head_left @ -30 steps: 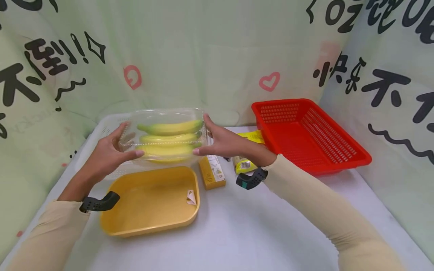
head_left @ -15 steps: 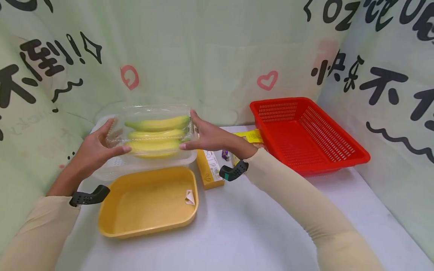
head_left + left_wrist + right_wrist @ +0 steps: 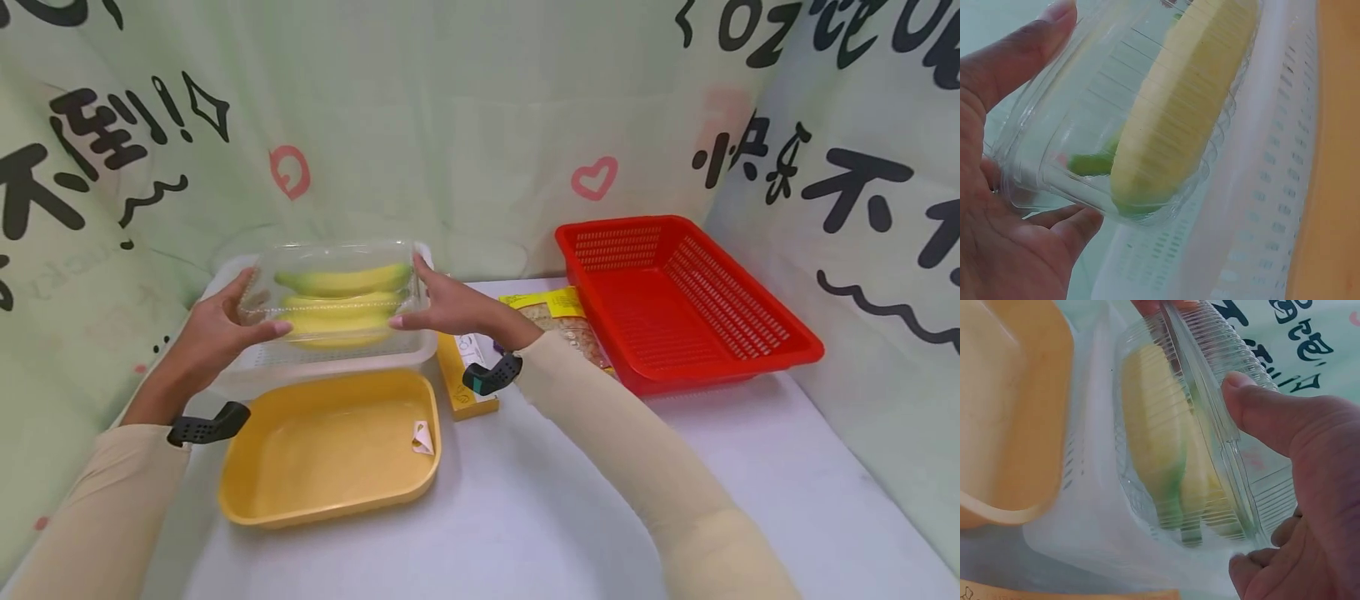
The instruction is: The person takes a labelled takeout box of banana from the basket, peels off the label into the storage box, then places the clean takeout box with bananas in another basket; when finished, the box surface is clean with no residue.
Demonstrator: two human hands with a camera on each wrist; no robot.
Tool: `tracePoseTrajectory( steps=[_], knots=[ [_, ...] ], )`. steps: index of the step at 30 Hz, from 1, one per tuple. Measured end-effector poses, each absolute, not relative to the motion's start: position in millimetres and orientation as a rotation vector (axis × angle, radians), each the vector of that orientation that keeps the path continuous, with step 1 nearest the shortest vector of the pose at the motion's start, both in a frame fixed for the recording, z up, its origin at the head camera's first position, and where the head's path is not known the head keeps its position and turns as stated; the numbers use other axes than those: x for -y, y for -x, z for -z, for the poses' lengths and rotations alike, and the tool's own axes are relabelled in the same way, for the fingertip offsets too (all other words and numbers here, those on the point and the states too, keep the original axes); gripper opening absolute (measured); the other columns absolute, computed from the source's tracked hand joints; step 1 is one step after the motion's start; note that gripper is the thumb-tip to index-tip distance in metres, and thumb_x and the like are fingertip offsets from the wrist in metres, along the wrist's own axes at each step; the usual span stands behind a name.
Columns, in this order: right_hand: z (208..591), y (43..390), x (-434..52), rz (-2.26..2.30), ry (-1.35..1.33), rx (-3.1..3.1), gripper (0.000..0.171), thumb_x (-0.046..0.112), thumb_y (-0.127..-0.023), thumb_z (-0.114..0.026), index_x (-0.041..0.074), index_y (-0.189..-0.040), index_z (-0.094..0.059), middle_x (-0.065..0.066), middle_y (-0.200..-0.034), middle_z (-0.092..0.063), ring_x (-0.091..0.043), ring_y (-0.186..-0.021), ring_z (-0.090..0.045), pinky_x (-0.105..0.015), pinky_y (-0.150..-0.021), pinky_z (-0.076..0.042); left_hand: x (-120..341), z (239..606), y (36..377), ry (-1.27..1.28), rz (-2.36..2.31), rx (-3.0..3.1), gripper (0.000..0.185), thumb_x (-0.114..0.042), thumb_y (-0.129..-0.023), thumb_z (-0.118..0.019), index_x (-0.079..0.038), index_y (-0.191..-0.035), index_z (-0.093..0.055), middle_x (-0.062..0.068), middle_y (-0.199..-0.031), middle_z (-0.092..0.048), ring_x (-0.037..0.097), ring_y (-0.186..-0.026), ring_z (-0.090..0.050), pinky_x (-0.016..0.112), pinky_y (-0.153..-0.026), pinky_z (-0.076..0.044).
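- A clear plastic clamshell box of yellow bananas (image 3: pixel 336 296) is grasped at its ends by the left hand (image 3: pixel 213 333) and the right hand (image 3: pixel 450 307).
- It is held just above a white perforated plastic basket (image 3: pixel 330 367), behind a yellow plastic tray (image 3: pixel 330 450) on the desk.

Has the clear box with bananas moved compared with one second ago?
Yes. The clear box has moved left and back, away from the red basket, and is now over the white basket.

The white basket (image 3: pixel 330 360) is mostly hidden behind the clear box (image 3: pixel 333 292) and the yellow tray (image 3: pixel 330 450). The right forearm covers part of the yellow carton (image 3: pixel 459 392) and the snack packet (image 3: pixel 570 329), whose print is too small to read.
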State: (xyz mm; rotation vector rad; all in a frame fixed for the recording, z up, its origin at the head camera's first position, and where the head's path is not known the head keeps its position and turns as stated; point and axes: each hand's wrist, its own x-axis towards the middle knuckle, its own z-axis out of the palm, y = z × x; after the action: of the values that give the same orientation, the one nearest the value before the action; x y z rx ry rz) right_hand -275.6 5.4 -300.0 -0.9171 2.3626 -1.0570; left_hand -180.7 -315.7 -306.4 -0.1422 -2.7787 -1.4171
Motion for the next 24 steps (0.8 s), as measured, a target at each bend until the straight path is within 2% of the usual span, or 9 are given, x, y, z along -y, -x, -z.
tracePoseTrajectory(
  steps=[3,7,13,17,21,24],
  knots=[
    [305,277,-3,1.009,0.932,-2.378,0.107,0.046,-0.09,-0.066,0.01,-0.155,0.012,-0.008,-0.162,0.004,-0.021,-0.147,-0.009,-0.036,-0.117,-0.015,318,309,181,0.125,1.404,2.807,0.097,-0.034,-0.092,-0.069,-0.021,-0.157,0.003,0.018,-0.159,-0.016,0.043,-0.136,-0.034,0.055,-0.103,-0.034],
    [311,277,0,0.976,0.961,-2.37,0.101,0.045,-0.094,-0.061,0.007,-0.154,0.011,-0.007,-0.162,0.009,-0.018,-0.147,-0.005,-0.033,-0.117,-0.012,322,314,182,0.096,1.358,2.853,0.099,-0.039,-0.09,-0.069,-0.02,-0.157,0.003,0.019,-0.16,-0.007,0.047,-0.136,-0.028,0.065,-0.103,-0.03],
    [320,278,5,0.943,0.982,-2.369,0.098,0.043,-0.096,-0.058,0.005,-0.153,0.012,-0.009,-0.161,0.011,-0.018,-0.147,-0.001,-0.031,-0.117,-0.009,325,322,185,0.082,1.284,2.907,0.106,-0.043,-0.087,-0.072,-0.013,-0.156,0.003,0.024,-0.159,-0.008,0.052,-0.135,-0.025,0.066,-0.101,-0.03],
    [326,278,8,0.891,0.978,-2.381,0.098,0.042,-0.097,-0.058,0.004,-0.153,0.013,-0.01,-0.161,0.012,-0.019,-0.147,-0.001,-0.03,-0.117,-0.009,325,325,189,0.081,1.169,3.019,0.112,-0.047,-0.085,-0.073,-0.004,-0.154,0.005,0.028,-0.157,-0.005,0.053,-0.137,-0.021,0.065,-0.103,-0.029],
    [329,279,11,0.841,1.007,-2.391,0.097,0.04,-0.098,-0.057,0.002,-0.152,0.015,-0.012,-0.16,0.015,-0.02,-0.147,0.003,-0.03,-0.117,-0.006,325,325,192,0.12,1.072,3.085,0.115,-0.046,-0.084,-0.074,0.006,-0.152,0.004,0.034,-0.154,-0.009,0.052,-0.136,-0.024,0.064,-0.104,-0.028],
    [329,280,13,0.809,1.035,-2.421,0.096,0.038,-0.098,-0.056,-0.001,-0.151,0.013,-0.015,-0.16,0.013,-0.02,-0.147,0.004,-0.029,-0.117,-0.005,326,324,193,0.132,1.056,3.085,0.115,-0.045,-0.084,-0.074,0.007,-0.151,0.003,0.035,-0.154,-0.01,0.052,-0.134,-0.026,0.064,-0.103,-0.029]
  ],
)
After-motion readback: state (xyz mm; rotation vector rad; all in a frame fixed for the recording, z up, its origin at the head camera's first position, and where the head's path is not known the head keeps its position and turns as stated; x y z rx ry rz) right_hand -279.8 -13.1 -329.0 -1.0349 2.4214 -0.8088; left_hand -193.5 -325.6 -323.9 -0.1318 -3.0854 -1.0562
